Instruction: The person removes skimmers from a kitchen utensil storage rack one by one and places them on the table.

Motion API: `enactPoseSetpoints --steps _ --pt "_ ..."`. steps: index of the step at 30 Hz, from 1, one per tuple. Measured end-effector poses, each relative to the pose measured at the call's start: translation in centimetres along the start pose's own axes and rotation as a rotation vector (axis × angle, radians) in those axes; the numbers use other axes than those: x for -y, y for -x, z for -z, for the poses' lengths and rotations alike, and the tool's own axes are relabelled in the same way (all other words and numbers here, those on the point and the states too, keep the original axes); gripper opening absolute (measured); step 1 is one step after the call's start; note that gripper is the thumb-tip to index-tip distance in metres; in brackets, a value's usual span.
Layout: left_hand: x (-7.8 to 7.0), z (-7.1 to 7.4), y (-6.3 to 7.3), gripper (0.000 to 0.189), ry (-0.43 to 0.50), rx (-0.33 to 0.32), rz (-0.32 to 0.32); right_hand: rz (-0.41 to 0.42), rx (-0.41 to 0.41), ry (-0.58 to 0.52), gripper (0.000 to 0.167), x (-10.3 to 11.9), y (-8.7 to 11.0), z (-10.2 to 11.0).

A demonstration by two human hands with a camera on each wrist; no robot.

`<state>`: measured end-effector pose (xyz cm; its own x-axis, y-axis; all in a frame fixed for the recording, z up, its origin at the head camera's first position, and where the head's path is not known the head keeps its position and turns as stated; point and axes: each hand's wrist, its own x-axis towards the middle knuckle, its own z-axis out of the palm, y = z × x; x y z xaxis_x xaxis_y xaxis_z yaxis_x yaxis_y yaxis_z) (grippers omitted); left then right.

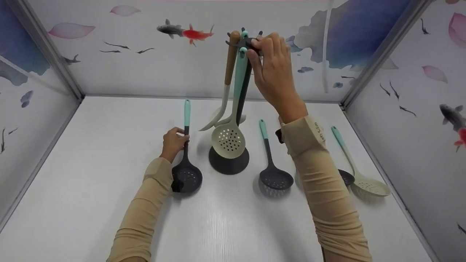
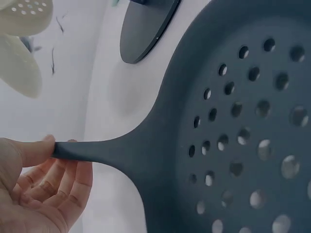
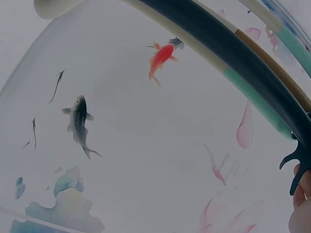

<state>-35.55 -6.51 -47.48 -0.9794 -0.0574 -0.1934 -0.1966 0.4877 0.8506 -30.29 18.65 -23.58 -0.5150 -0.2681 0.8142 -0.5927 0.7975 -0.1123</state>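
A dark skimmer (image 1: 192,178) with a teal handle end is pinched at its shaft by my left hand (image 1: 173,143). In the left wrist view its perforated head (image 2: 167,121) fills the right side, and the thumb presses the shaft from above. My right hand (image 1: 275,65) grips the hooked top of a dark utensil stand (image 1: 236,167). The right wrist view shows only a few fingertips (image 3: 303,187) by a dark hook (image 3: 299,167). Hanging from the stand are a cream skimmer (image 1: 228,140) with a teal handle and a wooden-handled utensil (image 1: 232,60), partly hidden.
Right of the stand lies another dark skimmer (image 1: 276,178) with a teal handle. A cream skimmer (image 1: 371,185) lies further right, beside a dark utensil head (image 1: 346,177) mostly hidden by the right sleeve. Printed panels enclose the white table (image 1: 225,218) at back and sides.
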Motion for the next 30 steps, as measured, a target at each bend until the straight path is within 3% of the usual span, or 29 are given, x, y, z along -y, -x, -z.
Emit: enactPoseSetpoints --steps 7,13,16,19,23,27,30 --pt "-0.6 0.1 -0.1 0.040 -0.070 0.083 0.081 -0.004 -0.009 0.005 0.027 0.1 -0.1 0.1" --pt "-0.8 0.5 0.2 0.054 -0.214 0.249 0.148 -0.002 -0.016 -0.003 0.026 0.2 -0.1 0.0" --pt "-1.0 0.5 0.4 0.058 -0.275 0.300 0.186 -0.001 -0.005 0.004 0.028 0.2 -0.1 0.0" --pt "-1.4 0.7 0.7 0.057 -0.297 0.316 0.198 -0.003 -0.004 0.003 0.028 0.2 -0.1 0.0" --pt "-2.2 1.4 1.3 0.046 -0.345 0.401 0.237 -0.001 -0.008 -0.004 0.027 0.2 -0.1 0.0" --pt "-3.1 1.9 2.1 0.036 -0.444 0.461 0.329 0.000 -0.014 -0.015 0.025 0.1 0.0 -0.1" --pt "-3.6 2.0 2.5 0.040 -0.504 0.479 0.399 0.000 -0.005 -0.011 0.026 0.0 0.0 -0.1"
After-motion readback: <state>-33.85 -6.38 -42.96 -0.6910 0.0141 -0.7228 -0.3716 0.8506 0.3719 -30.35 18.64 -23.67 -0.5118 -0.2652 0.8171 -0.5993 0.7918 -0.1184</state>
